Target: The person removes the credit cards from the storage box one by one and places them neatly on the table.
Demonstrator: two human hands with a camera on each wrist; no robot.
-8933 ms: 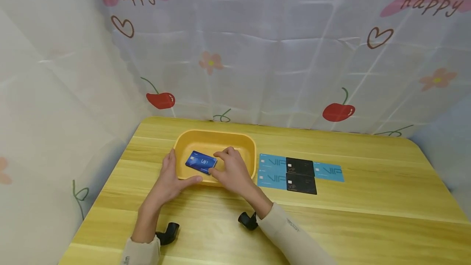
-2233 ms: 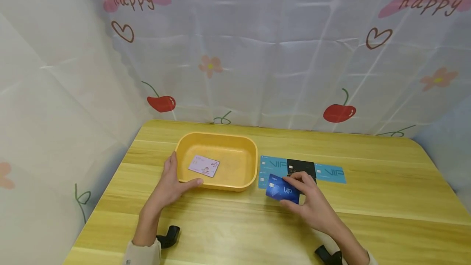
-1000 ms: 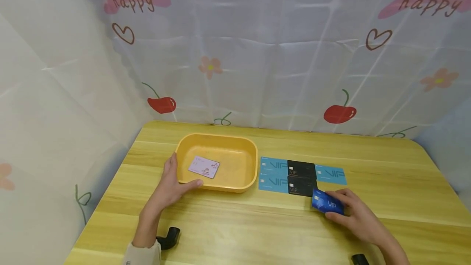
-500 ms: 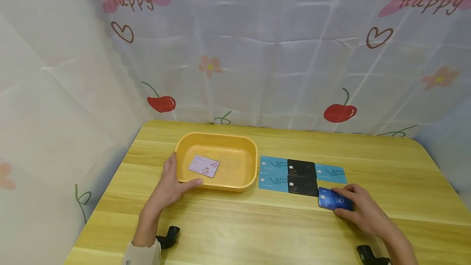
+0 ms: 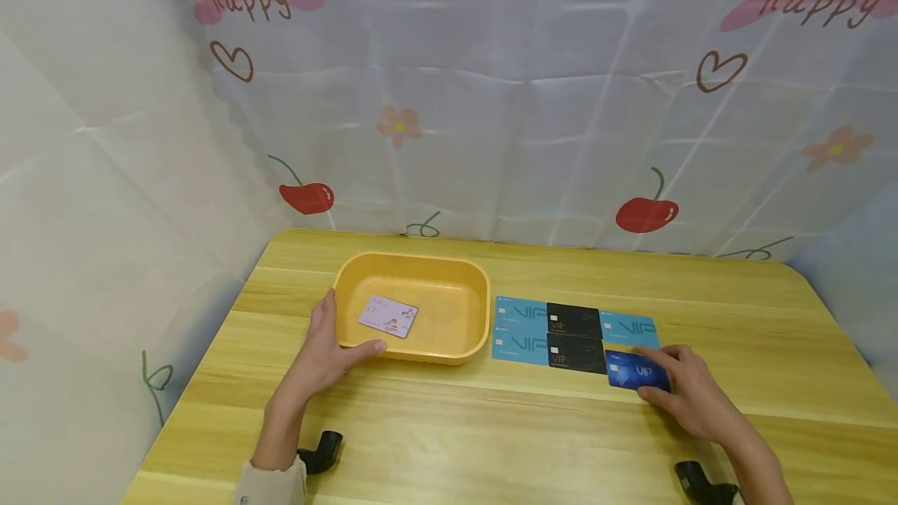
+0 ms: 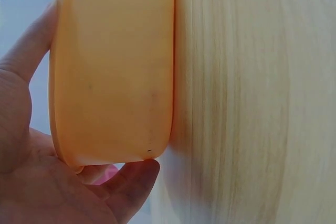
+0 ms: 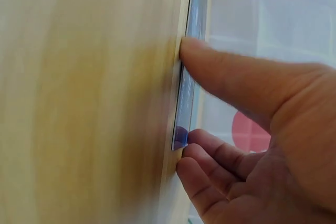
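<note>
My right hand (image 5: 694,396) holds a dark blue VIP card (image 5: 631,371) by its long edges, thumb at the near one and fingers at the far one. It lies flat at the table just right of the lower black card (image 5: 577,353) and below a light blue card (image 5: 634,327). In the right wrist view, thumb (image 7: 231,74) and fingers bracket the thin card (image 7: 186,87). My left hand (image 5: 323,353) grips the left end of a yellow plastic basin (image 5: 484,302), thumb over the near rim. Inside the basin lies a pale pink card (image 5: 388,316).
Two more light blue cards (image 5: 519,344) and another black card (image 5: 573,319) complete the block right of the basin. The wooden table (image 5: 449,427) ends at a printed curtain (image 5: 505,139). Black wrist mounts (image 5: 323,452) show beside both wrists.
The blue card came out of the basin, uncovering the pink one, and travelled right. Over the last half second it slid slightly up toward the light blue card. My left hand stayed on the basin.
</note>
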